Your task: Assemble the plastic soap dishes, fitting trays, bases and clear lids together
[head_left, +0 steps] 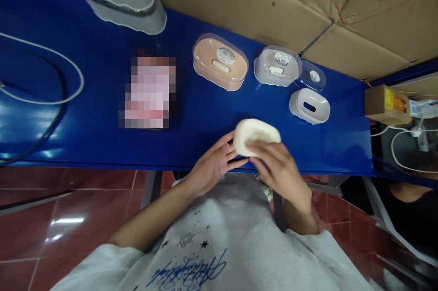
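Observation:
Close to the table's front edge, my right hand (278, 168) grips a cream-white oval plastic piece (258, 127) by its near right side. The piece has rounded corners and is tilted, with a shallow hollow that the right fingers partly cover. At its left edge is my left hand (215, 163), fingers stretched apart, the fingertips partly behind the piece; whether they touch it I cannot tell. Beyond the hands sit a peach plastic box (205, 65) and a light grey box (263, 72), both under clear lids with round labels. An uncovered grey box (297, 104) with an oval slot lies to the right.
A loose clear lid (316, 82) lies behind the uncovered box. Larger grey boxes (150, 19) are stacked at the back left of the blue table (191, 117). A pixelated pink item (150, 85), cables (82, 79) and a cardboard carton (374, 104) are around. Another person's arm shows at lower right.

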`<state>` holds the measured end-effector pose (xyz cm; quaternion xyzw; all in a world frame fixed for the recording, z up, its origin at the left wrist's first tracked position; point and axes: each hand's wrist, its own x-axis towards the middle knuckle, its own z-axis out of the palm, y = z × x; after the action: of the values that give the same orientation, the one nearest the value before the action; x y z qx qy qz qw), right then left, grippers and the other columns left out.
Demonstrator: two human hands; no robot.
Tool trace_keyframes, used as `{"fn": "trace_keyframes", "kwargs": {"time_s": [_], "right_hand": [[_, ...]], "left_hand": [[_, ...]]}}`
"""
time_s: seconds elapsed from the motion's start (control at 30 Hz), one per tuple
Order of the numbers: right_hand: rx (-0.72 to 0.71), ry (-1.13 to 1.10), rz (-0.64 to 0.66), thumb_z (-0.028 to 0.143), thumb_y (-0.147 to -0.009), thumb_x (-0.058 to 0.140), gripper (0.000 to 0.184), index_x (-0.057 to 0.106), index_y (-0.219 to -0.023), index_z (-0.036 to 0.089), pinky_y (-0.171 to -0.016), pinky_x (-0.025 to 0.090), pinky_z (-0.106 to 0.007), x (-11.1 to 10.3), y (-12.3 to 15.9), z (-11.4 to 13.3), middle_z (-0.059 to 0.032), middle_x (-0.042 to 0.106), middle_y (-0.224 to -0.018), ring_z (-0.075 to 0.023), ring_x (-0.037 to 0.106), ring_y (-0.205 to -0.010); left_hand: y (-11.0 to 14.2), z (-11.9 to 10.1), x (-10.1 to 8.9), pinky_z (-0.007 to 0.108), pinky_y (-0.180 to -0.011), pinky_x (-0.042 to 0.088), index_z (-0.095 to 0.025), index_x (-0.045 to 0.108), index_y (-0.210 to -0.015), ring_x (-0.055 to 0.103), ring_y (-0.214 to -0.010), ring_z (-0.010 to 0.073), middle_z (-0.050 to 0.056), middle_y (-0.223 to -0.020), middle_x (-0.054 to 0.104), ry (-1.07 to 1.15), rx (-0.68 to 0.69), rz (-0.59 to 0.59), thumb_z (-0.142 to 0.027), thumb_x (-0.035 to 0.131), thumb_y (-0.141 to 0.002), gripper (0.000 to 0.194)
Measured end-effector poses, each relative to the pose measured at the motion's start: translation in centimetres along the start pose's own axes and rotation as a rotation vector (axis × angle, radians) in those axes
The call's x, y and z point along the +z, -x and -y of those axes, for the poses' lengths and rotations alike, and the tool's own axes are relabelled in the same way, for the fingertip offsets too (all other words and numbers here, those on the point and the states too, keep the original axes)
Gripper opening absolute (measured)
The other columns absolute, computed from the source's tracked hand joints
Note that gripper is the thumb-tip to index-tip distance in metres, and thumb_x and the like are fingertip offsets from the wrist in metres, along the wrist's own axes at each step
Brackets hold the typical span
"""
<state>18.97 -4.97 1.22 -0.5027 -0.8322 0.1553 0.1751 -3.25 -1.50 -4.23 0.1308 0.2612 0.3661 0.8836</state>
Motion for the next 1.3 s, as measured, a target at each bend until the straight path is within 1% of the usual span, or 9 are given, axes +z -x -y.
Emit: {"fn": "trace_keyframes", "kwargs": {"time_s": [0.1,0.2,0.27,0.4,0.53,0.73,0.9,1.1,1.3], "right_hand": [[-0.144,-0.108,-0.034,0.031,-0.11,0.059,0.045,0.056,-0.154,0.031,-0.109,0.058,-0.041,-0.6,-1.9,-0.1,-0.0049,0.076,-0.138,-0.0232,0.071,-0.128],[0.198,0.206,-0.235,0.03,-0.11,0.053,0.05,0.05,-0.16,0.03,-0.125,0.044,-0.054,-2.7,-1.9,-5.4,-0.0096,0.062,-0.159,-0.0294,0.056,-0.15],[0.402,0.411,-0.233,0.036,-0.109,0.052,0.06,0.042,-0.166,0.02,-0.125,0.039,-0.065,-4.0,-1.3,-9.8,-0.0193,0.048,-0.17,-0.0373,0.045,-0.159],[0.54,0.486,-0.149,0.039,-0.108,0.051,0.048,0.062,-0.15,0.017,-0.116,0.045,-0.064,-4.6,-0.3,-13.6,-0.0192,0.071,-0.146,-0.0398,0.064,-0.136],[0.314,0.318,-0.247,0.043,-0.109,0.056,0.045,0.063,-0.149,0.023,-0.108,0.051,-0.056,-2.4,-0.7,-8.0,-0.0148,0.074,-0.14,-0.0362,0.068,-0.128],[-0.076,0.13,-0.026,0.03,-0.107,0.066,0.053,0.052,-0.158,0.03,-0.12,0.045,-0.05,1.0,-2.1,1.0,-0.0076,0.074,-0.139,-0.0272,0.067,-0.13],[-0.11,0.193,-0.054,0.021,-0.106,0.065,0.06,0.047,-0.163,0.029,-0.122,0.045,-0.05,2.1,-2.5,1.6,-0.0099,0.069,-0.147,-0.028,0.063,-0.138],[-0.148,0.248,-0.08,0.011,-0.104,0.064,0.07,0.04,-0.168,0.025,-0.117,0.048,-0.047,2.7,-2.3,1.9,-0.0112,0.073,-0.14,-0.0279,0.065,-0.132],[-0.153,0.212,-0.232,0.009,-0.104,0.062,0.076,0.034,-0.171,0.032,-0.112,0.051,-0.044,4.6,-1.9,1.4,-0.0069,0.077,-0.134,-0.025,0.069,-0.127]], "left_hand": [[0.1,-0.2,0.1,0.071,-0.129,0.034,-0.014,0.075,-0.133,0.042,-0.159,0.0467,0.019,-0.147,0.071,0.06,-0.024,-0.026,-0.045,0.075,-0.097,0.047],[0.3,-0.6,0.4,0.072,-0.131,0.031,-0.017,0.066,-0.148,0.035,-0.164,0.0441,0.017,-0.151,0.07,0.14,-0.013,-0.044,-0.033,0.071,-0.098,0.053],[0.3,-0.9,0.6,0.072,-0.132,0.027,-0.02,0.059,-0.156,0.03,-0.166,0.0427,0.015,-0.154,0.068,0.172,-0.012,-0.042,-0.03,0.07,-0.098,0.06],[0.0,-1.2,0.6,0.074,-0.133,0.021,-0.024,0.058,-0.157,0.024,-0.168,0.0433,0.012,-0.161,0.062,0.205,-0.032,-0.017,-0.041,0.067,-0.101,0.06],[-0.3,-1.0,0.6,0.066,-0.135,0.023,-0.027,0.062,-0.155,0.029,-0.167,0.0405,0.008,-0.165,0.058,0.214,-0.011,-0.006,-0.06,0.062,-0.103,0.061],[-0.2,-0.9,0.7,0.055,-0.135,0.031,-0.022,0.062,-0.155,0.038,-0.164,0.0349,0.012,-0.158,0.065,0.219,0.008,0.019,-0.063,0.06,-0.104,0.065],[0.0,-0.7,0.6,0.05,-0.133,0.035,-0.018,0.065,-0.151,0.045,-0.16,0.0332,0.013,-0.148,0.072,0.208,0.065,-0.039,-0.048,0.073,-0.1,0.06],[-0.2,0.0,-0.1,0.05,-0.129,0.04,-0.018,0.058,-0.156,0.056,-0.151,0.0348,0.015,-0.14,0.076,0.255,0.133,-0.005,-0.044,0.087,-0.089,0.077],[-0.1,0.1,0.1,0.047,-0.127,0.043,-0.017,0.056,-0.157,0.06,-0.147,0.0336,0.016,-0.137,0.077,0.26,0.161,-0.026,-0.043,0.085,-0.092,0.076]]}}
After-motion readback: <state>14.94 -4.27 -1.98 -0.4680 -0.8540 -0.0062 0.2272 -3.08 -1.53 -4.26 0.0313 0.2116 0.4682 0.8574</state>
